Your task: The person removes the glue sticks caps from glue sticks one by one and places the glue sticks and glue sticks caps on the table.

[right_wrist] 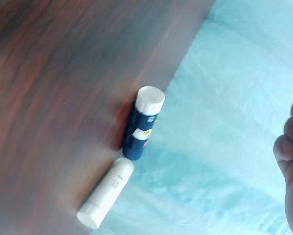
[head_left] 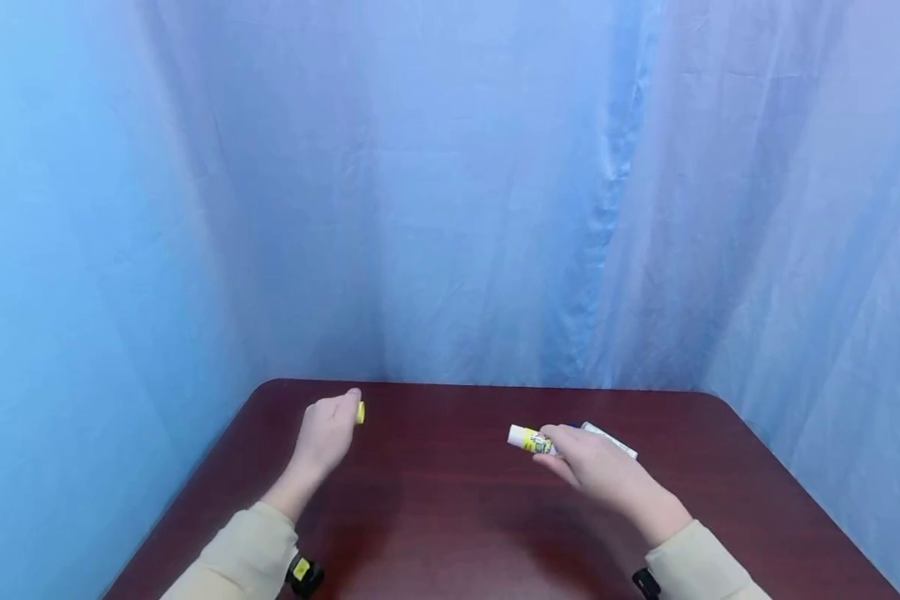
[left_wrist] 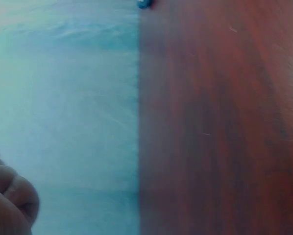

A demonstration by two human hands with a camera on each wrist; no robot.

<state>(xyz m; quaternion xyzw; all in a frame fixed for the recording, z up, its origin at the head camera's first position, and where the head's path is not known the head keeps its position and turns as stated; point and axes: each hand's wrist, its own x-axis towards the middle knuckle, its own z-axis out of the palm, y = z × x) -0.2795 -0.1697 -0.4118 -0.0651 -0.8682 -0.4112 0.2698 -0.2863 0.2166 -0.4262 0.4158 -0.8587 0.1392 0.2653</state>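
Observation:
My left hand [head_left: 328, 429] is raised over the table's left part, fingers curled, gripping a small round yellow piece that looks like a cap [head_left: 361, 412]. Over the right part, my right hand [head_left: 603, 467] pinches a glue stick [head_left: 531, 439] with a yellow printed label; its white end points left. Beyond that hand lie a white glue stick [right_wrist: 107, 193] and a dark blue glue stick [right_wrist: 141, 129] with a white top, nearly end to end. In the head view the right hand partly covers both. Neither wrist view shows what the hands hold.
The dark red-brown table [head_left: 435, 500] has rounded far corners. Light blue curtains [head_left: 450, 192] hang behind it and at both sides. At the top edge of the left wrist view, a small dark blue end [left_wrist: 145, 3] is cut off.

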